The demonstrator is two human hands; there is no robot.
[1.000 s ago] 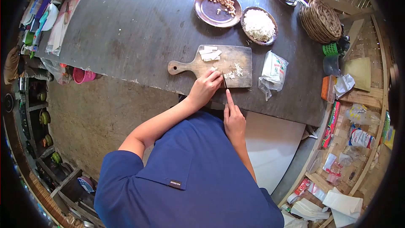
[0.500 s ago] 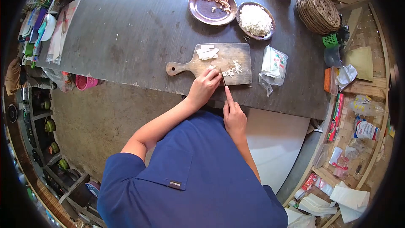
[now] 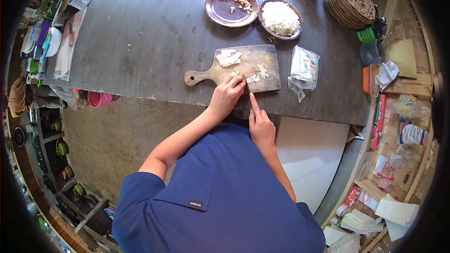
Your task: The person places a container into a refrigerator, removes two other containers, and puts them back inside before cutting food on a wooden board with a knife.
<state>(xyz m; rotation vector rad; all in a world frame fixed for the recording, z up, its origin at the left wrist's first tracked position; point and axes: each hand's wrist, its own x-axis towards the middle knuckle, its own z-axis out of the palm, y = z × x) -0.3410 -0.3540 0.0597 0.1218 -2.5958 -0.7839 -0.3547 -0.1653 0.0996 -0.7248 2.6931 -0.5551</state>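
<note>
A wooden cutting board lies near the table's front edge, its handle pointing left. My left hand is closed on the board, fingertips pressing down a small white piece that they mostly hide. In my right hand is a knife, index finger stretched along it and the blade close beside the left fingertips. Pale, flat white slices rest at the board's upper left. Thin white strips are scattered to the right of the blade.
Behind the board stand a dark plate with small brown pieces and a bowl of white shreds. A plastic-wrapped packet lies to the right. Woven baskets sit at the back right; a shelf with packages lines the right side.
The whole view has shifted slightly. Both hands keep nearly the same pose at the board, the blade still beside the left fingertips.
</note>
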